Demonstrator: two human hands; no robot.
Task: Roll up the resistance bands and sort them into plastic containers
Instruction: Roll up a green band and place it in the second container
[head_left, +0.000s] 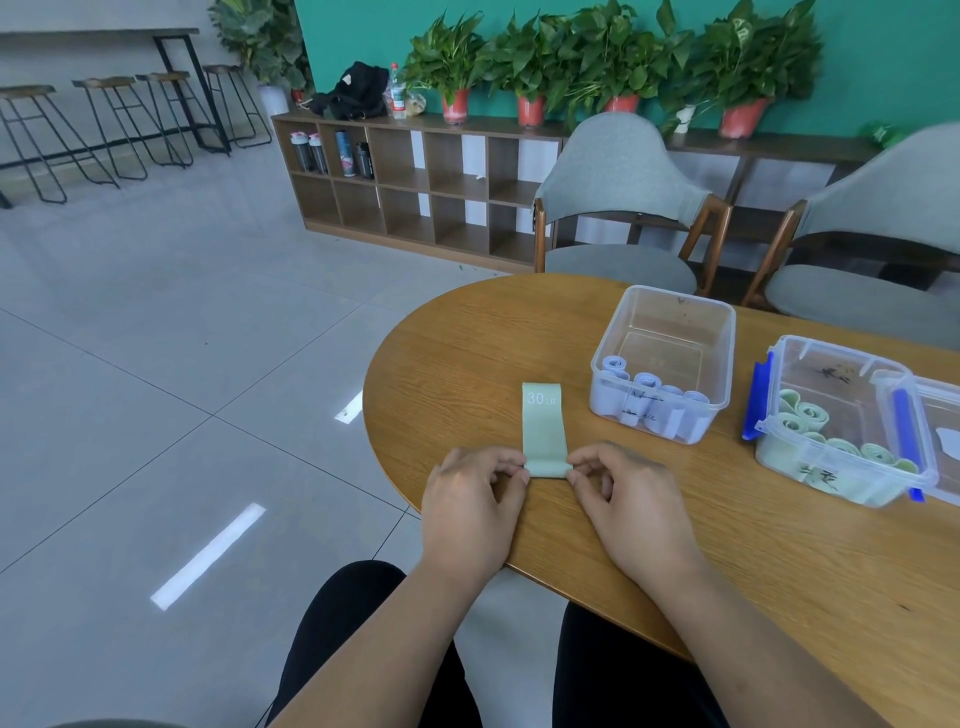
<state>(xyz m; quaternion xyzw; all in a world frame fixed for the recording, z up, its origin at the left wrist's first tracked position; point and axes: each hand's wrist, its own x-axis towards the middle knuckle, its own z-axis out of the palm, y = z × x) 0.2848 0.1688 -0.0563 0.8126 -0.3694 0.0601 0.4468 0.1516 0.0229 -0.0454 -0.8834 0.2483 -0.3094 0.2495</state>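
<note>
A pale green resistance band (543, 426) marked "30 LB" lies flat on the wooden table (467, 353), its near end folded over into a small roll. My left hand (467, 499) pinches the left side of that rolled end, and my right hand (623, 499) pinches its right side. A clear plastic container (670, 332) behind the band holds several rolled pale blue bands (654, 400). To the right, a second clear container (789, 358) with blue clips holds several rolled green bands (826, 431).
A clear lid with a blue strip (924, 415) leans on the right container. Two grey chairs (623, 208) stand behind the table. The table edge curves close to my left hand, with tiled floor (156, 364) beyond it. A shelf with plants (441, 182) lines the wall.
</note>
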